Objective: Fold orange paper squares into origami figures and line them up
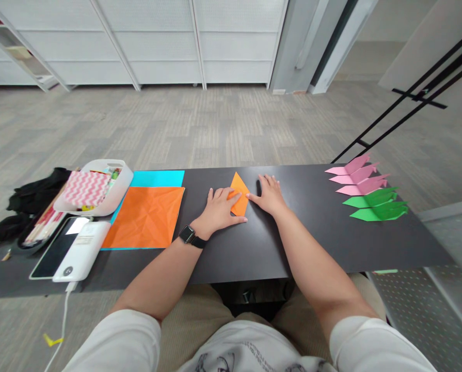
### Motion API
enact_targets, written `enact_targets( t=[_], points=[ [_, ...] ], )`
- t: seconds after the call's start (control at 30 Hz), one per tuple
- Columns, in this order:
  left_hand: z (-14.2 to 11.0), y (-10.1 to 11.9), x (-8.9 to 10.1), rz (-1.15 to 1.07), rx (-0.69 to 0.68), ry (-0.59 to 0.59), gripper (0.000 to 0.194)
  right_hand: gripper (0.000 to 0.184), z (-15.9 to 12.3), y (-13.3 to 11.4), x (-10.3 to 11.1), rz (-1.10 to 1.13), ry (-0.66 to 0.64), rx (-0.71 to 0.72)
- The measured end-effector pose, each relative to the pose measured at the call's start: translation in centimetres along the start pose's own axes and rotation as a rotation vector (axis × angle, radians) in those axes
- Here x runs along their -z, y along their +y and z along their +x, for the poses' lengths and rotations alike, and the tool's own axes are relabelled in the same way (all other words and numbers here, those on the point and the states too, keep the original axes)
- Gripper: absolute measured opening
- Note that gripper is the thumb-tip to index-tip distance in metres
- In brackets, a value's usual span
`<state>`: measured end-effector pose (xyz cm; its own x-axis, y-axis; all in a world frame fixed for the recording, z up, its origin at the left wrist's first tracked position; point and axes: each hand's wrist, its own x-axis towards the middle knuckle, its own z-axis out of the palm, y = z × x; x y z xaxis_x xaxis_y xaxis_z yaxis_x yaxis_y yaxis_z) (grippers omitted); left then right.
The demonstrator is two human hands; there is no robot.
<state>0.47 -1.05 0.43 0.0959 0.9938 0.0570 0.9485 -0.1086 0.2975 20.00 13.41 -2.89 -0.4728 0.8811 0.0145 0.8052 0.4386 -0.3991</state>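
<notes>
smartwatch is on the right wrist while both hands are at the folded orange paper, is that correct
Not quite: the head view shows the smartwatch on the left wrist, not the right one. The rest stands: left hand and right hand are both at the folded orange paper.

A: What lies at the clock's centre?
B: Folded orange paper (pixel 238 185) on the table (pixel 231 258), the left hand (pixel 214 212) resting on it, the right hand (pixel 270 197) touching its 3 o'clock edge.
A: Farther out?
B: Orange sheet (pixel 145 217), 9 o'clock; pink figures (pixel 356 177) and green figures (pixel 376 205), 3 o'clock.
</notes>
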Motion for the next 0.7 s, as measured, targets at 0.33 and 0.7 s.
enact_targets(
  t=[0.33,0.7],
  points=[
    [-0.2,0.2,0.1,-0.01,0.014,0.012,0.083,0.055,0.6,0.1,0.2,0.099,0.266,-0.033],
    [0.3,-0.5,-0.4,-0.067,0.054,0.091,0.091,0.021,-0.7,-1.2,0.5,0.117,0.061,0.243]
  ],
)
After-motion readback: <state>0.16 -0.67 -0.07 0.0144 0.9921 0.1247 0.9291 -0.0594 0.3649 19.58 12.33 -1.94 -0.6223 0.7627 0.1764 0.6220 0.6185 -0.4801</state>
